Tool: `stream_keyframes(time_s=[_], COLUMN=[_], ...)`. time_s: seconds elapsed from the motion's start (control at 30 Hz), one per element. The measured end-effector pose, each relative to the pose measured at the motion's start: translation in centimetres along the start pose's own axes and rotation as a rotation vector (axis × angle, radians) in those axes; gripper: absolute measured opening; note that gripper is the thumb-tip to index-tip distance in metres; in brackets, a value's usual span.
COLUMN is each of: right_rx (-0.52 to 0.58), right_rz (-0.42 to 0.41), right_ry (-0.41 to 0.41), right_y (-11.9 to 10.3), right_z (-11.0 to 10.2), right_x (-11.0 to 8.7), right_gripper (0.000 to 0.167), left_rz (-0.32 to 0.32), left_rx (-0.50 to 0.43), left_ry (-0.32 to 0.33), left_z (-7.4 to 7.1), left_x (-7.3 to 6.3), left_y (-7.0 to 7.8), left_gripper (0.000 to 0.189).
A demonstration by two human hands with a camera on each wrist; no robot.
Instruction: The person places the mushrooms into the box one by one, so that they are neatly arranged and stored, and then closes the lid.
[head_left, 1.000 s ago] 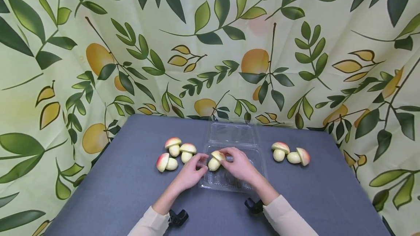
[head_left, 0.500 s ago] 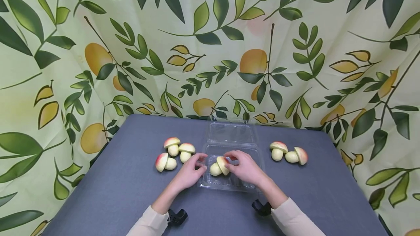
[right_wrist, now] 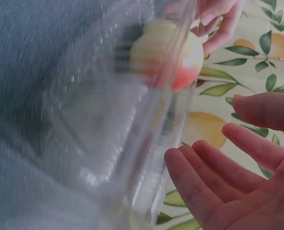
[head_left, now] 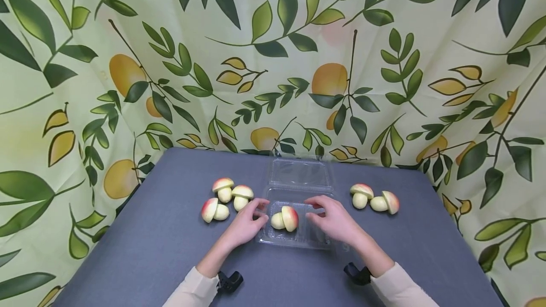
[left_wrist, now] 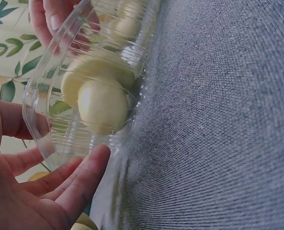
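So far, one mushroom (head_left: 290, 218) lies in the container (head_left: 308, 237), its lid (head_left: 300, 173) folded back; three left mushrooms (head_left: 210, 210) and two right mushrooms (head_left: 359, 198) lie outside on the worktop (head_left: 294, 278). Left hand (head_left: 246, 224), grip apart, is at the left rim; right hand (head_left: 334, 219), grip apart, has room beside the mushroom.

An open clear box (head_left: 313, 236) sits on the table (head_left: 141, 250), with one mushroom (head_left: 285, 219) lying in it. The left hand (head_left: 245, 225) is at the box's left edge, the right hand (head_left: 337, 219) at its right. Three mushrooms (head_left: 214, 210) lie left of the box, two mushrooms (head_left: 386, 202) right; leafy cloth (head_left: 279, 89) hangs behind it.
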State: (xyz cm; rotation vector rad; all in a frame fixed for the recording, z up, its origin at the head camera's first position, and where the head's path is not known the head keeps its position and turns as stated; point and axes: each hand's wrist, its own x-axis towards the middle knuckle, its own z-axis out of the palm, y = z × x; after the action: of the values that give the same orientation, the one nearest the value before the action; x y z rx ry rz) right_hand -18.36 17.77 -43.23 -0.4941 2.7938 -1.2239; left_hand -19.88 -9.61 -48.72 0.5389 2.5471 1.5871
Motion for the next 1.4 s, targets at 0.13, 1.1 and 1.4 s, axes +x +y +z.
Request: stream_keyframes(time_s=[0.13, 1.1, 1.4], right_rx=[0.008, -0.247, -0.258], right_rz=[0.009, 0.028, 0.077], right_ry=[0.006, 0.239, 0.296], right_y=[0.1, 3.6, 6.4], right_z=[-1.6, -9.7, -11.3], right_x=[-0.3, -1.3, -2.3], right_gripper=[0.035, 0.034, 0.038], left_rz=[-0.013, -0.021, -0.02], left_rx=[0.001, -0.007, -0.006], left_ry=[-0.007, -0.009, 0.004], left_z=[0.0, 0.1, 0.0], left_x=[0.0, -0.1, 0.0], left_y=[0.0, 0.3, 0.2], left_gripper=[0.038, 0.039, 0.038])
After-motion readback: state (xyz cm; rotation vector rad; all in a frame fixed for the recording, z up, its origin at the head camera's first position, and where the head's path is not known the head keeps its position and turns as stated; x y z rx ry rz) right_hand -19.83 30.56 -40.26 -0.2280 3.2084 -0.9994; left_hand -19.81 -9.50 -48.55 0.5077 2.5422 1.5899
